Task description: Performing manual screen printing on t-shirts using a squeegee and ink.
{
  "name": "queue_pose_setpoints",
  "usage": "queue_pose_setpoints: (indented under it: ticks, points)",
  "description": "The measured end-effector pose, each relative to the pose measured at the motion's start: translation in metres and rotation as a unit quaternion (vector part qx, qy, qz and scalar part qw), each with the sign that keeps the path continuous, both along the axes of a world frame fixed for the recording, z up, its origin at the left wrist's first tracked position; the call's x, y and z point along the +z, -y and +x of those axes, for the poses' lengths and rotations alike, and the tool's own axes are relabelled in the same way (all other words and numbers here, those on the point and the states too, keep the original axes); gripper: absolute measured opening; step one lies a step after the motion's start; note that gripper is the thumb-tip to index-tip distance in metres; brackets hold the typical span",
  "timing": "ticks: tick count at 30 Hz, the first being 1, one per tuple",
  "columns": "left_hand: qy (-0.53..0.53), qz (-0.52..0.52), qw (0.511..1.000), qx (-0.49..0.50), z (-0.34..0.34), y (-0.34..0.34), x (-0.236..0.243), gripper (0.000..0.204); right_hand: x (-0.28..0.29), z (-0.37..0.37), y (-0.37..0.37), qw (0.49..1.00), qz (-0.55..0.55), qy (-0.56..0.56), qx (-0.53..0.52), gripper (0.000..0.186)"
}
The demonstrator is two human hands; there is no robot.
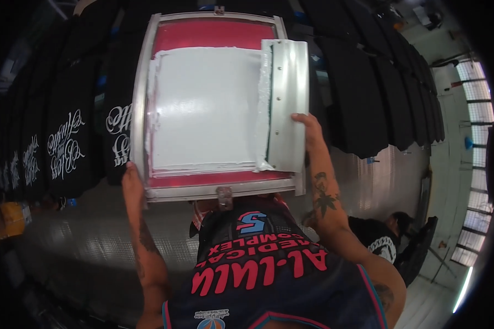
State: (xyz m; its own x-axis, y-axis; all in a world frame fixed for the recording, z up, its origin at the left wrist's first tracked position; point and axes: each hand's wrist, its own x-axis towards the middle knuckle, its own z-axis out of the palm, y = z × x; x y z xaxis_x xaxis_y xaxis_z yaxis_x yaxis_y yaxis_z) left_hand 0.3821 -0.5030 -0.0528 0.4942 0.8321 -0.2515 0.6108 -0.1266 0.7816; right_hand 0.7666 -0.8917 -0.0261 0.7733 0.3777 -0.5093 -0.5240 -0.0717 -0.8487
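Note:
A screen-printing frame [140, 104] of pale metal is in front of me, its mesh red at the top and bottom. White ink [203, 104] covers most of the mesh. Along the right side lies a wide metal squeegee [288, 98], ink smeared on its left edge. My left hand [133, 185] is closed on the frame's lower left side, its fingers partly hidden. My right hand [309, 131] grips the squeegee's right edge, a digit lying over the metal. Its other fingers are out of sight, so whether they also touch the frame cannot be told.
Black garments with white lettering [66, 137] line up on the left. Plain black garments [362, 93] hang in a row on the right. A person in black [376, 236] is low at the right. A yellow object [8, 219] sits far left; barred windows [475, 159] are far right.

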Motion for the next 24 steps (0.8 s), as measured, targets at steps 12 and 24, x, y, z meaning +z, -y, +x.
queue_pose_setpoints:
  ticks: [12,24]
  points:
    - [-0.075,0.011,0.997,-0.015,0.131,0.174,-0.013,0.064,0.004,0.123,0.145,1.0,0.007,0.014,0.01,0.052]
    - [-0.127,-0.011,0.992,-0.024,0.155,0.173,-0.04,0.078,-0.03,0.182,0.154,0.998,0.005,-0.034,0.043,0.045]
